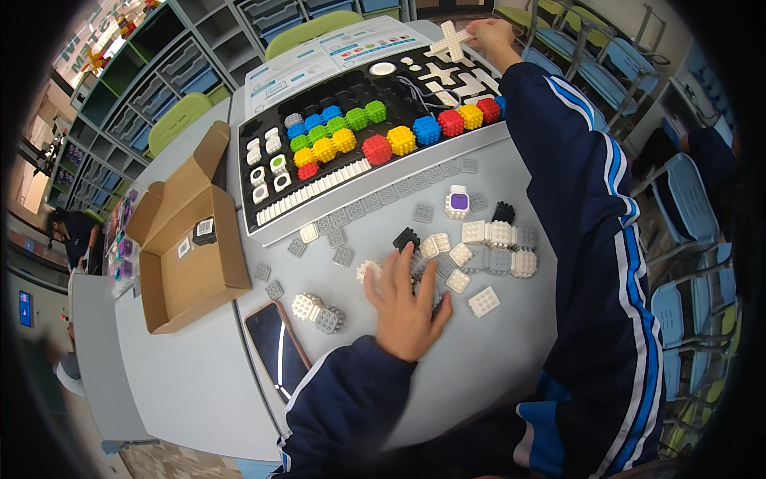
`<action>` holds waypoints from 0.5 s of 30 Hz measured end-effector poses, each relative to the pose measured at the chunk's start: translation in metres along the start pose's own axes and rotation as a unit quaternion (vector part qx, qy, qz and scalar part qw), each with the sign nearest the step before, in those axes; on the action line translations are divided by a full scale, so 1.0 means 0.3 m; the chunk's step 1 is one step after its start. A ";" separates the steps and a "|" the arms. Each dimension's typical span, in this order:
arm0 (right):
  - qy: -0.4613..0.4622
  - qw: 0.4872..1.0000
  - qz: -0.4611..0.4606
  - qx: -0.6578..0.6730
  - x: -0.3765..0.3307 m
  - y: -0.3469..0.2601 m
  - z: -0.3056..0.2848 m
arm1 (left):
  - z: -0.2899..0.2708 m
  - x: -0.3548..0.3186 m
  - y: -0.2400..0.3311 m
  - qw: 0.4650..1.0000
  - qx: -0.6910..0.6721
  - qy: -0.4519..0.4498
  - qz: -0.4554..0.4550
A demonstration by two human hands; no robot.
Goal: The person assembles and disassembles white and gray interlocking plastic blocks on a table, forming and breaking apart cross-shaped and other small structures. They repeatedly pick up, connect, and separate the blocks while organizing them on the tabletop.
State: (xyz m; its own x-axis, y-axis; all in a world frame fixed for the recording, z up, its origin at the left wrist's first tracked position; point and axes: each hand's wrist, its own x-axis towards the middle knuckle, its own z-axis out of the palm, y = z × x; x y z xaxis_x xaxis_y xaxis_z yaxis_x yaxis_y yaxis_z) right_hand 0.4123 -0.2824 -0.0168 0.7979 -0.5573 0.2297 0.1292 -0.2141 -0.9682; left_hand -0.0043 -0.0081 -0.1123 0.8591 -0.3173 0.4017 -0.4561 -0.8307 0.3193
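Note:
At the far right of the kit tray, my right hand pinches a white studded cross-shaped piece above its slots. My left hand lies spread over the table, palm down, with its fingertips among loose building blocks. A white studded block touches its index finger side, and a black block sits just past the fingertips. Grey pieces are partly hidden beneath the fingers. To its right lies a cluster of white and grey studded blocks. A white block with a purple face stands beyond them.
The black-lined kit tray holds rows of coloured studded blocks. Small grey square tiles line its front. An open cardboard box, a phone and a white-grey joined piece are on the left. Chairs crowd the right.

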 end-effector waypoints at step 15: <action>-0.111 0.961 -0.111 -0.226 -0.021 0.120 0.023 | 0.003 0.003 0.003 1.000 -0.013 -0.005 0.004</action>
State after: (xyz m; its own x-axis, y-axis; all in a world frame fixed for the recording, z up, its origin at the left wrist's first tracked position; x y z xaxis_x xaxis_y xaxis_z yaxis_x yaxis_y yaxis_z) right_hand 0.4161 -0.2811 -0.0537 0.8924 -0.2836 0.3510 0.0824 -0.6623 -0.7447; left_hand -0.0038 -0.0097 -0.1125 0.8574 -0.3286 0.3960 -0.4689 -0.8158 0.3384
